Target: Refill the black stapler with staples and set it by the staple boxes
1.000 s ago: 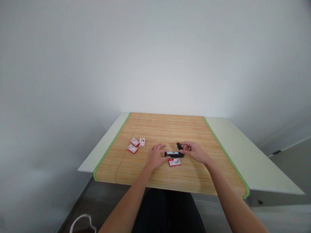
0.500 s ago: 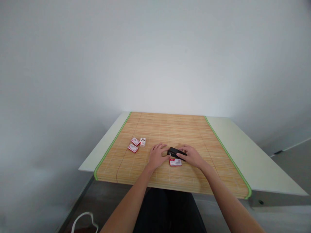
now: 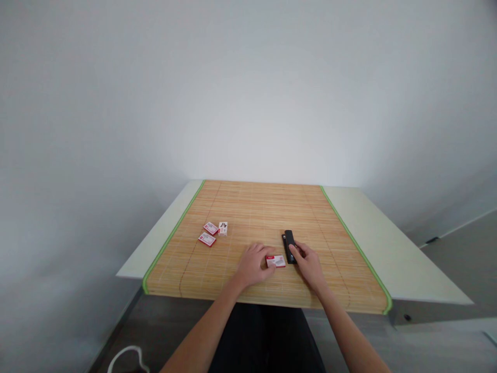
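A black stapler lies shut on the bamboo mat, pointing away from me. My right hand rests at its near end, fingertips touching it. My left hand lies on the mat with curled fingers touching a small red and white staple box, which sits between both hands.
Two more red and white boxes and a small white box lie at the mat's left. The mat has green edges and covers a pale table against a white wall. A white looped object is on the floor at lower left.
The stapler's top was raised, then shut. It has been turned from lying crosswise to pointing away, a little right of the box. My right hand has slid back to its near end.
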The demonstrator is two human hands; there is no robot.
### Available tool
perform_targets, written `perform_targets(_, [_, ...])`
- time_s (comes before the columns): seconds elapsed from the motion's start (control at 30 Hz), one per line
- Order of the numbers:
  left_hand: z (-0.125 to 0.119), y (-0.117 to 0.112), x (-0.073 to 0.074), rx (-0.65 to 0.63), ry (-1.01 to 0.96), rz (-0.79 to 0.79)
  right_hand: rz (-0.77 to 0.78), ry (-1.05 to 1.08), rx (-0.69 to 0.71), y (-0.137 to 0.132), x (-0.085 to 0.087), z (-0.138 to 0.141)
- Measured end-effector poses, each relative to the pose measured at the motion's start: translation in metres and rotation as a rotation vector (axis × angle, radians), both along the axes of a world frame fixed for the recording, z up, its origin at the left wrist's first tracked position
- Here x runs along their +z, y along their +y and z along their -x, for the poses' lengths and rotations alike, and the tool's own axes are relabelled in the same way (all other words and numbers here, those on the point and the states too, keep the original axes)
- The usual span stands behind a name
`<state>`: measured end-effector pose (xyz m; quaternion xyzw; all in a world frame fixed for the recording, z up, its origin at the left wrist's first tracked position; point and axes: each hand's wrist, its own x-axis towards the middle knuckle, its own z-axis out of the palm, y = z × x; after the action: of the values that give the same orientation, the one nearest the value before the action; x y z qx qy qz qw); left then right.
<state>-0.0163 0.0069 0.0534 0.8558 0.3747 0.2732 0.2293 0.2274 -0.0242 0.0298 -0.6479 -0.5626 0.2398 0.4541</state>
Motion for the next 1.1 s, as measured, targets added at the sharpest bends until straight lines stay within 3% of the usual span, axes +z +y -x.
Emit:
perform_targets(0.1, [-0.005,-0.007,0.001,-0.030,0.060,-0.009,-0.021,-0.010,-0.014,-0.002,0.001,0.004])
perform_targets(0.27, [-0.010,-0.005,-0.005,0.167,0.087,0.012,-0.024,-0.014,-0.036,-0.003,0.003,0.006])
perform_targets(0.37, [-0.007,-0.003,-0.007,0.222,0.078,0.030,-0.019,-0.004,-0.049,-0.004,0.003,0.007])
perform_targets(0.57, [0.011,-0.004,-0.001,0.137,0.076,0.029,-0.011,0.008,-0.044,-0.004,0.003,0.007])
perform_targets(0.8, [0.029,-0.002,-0.010,0.216,0.104,-0.003,-0.005,-0.054,-0.056,-0.008,0.003,0.010])
perform_targets(1.1, [0.004,0.006,-0.016,0.055,0.148,-0.054,0.044,-0.107,-0.028,-0.017,0.004,0.037])
